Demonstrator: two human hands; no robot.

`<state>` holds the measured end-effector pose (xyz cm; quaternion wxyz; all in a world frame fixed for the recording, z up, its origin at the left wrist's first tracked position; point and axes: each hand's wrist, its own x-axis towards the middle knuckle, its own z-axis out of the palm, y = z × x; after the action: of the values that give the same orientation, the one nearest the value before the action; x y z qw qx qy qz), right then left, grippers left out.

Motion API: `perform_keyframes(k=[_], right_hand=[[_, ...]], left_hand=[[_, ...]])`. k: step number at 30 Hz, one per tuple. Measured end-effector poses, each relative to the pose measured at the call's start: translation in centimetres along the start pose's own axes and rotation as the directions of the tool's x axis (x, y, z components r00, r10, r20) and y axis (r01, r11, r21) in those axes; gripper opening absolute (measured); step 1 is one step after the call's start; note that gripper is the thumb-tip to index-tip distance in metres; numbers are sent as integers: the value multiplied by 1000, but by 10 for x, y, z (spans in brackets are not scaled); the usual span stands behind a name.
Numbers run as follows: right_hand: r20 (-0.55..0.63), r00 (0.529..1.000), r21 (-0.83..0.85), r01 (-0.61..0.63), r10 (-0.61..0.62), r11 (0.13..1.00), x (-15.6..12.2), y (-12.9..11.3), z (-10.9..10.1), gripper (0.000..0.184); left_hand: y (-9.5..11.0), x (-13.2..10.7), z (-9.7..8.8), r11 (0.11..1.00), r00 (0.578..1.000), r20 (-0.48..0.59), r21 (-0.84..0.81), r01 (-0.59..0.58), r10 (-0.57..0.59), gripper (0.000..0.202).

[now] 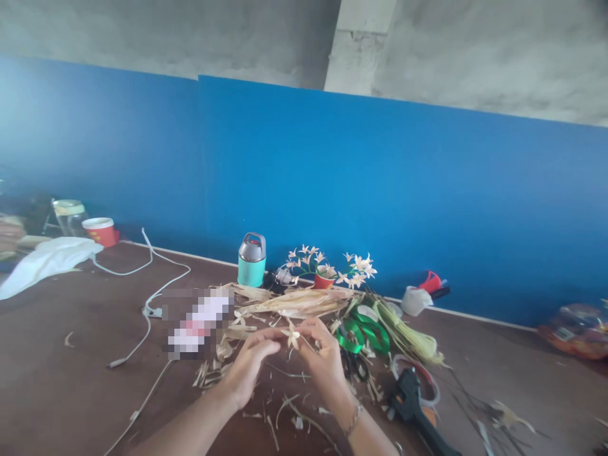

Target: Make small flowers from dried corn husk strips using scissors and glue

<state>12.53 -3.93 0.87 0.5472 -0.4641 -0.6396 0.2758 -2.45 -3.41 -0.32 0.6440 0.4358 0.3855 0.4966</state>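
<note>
A: What's masked at eight o'clock?
B: Pixelation hides an object (199, 324) on the worktop (85, 354); at nine, the edge cuts a blurred shape (10, 235).
A: And elsewhere?
B: Near five, the bottom edge crops the glue gun (411, 400); past three, the right edge crops a packet (576, 332); at six, whether the left grip (249, 367) touches the pale flower (293, 335) is too small to tell.

Teal flask (251, 271), red cup (102, 235) near blue partition (380, 177).

You were in what looked like a craft workshop: bare concrete (190, 38) showed above the blue partition (380, 190); before it, your table (517, 367) held dried husks (304, 304), green ribbon (351, 342) and a glue gun (408, 399).
</note>
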Motion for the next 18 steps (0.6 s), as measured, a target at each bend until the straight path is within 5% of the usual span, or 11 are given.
perform_keyframes(k=[2,6,12,18], right_hand=[[25,998,38,-65,64,997,1,2,0,8],[85,990,118,-124,115,985,3,7,0,7],[129,986,188,-133,110,973,5,8,1,11],[255,926,413,-364,277,835,3,3,0,20]], left_hand=[[3,1,-2,993,996,-24,72,-89,91,20],[15,1,2,980,998,6,184,-69,69,18],[20,-2,7,994,997,29,88,68,-71,16],[16,0,4,991,985,127,-50,127,-120,22]])
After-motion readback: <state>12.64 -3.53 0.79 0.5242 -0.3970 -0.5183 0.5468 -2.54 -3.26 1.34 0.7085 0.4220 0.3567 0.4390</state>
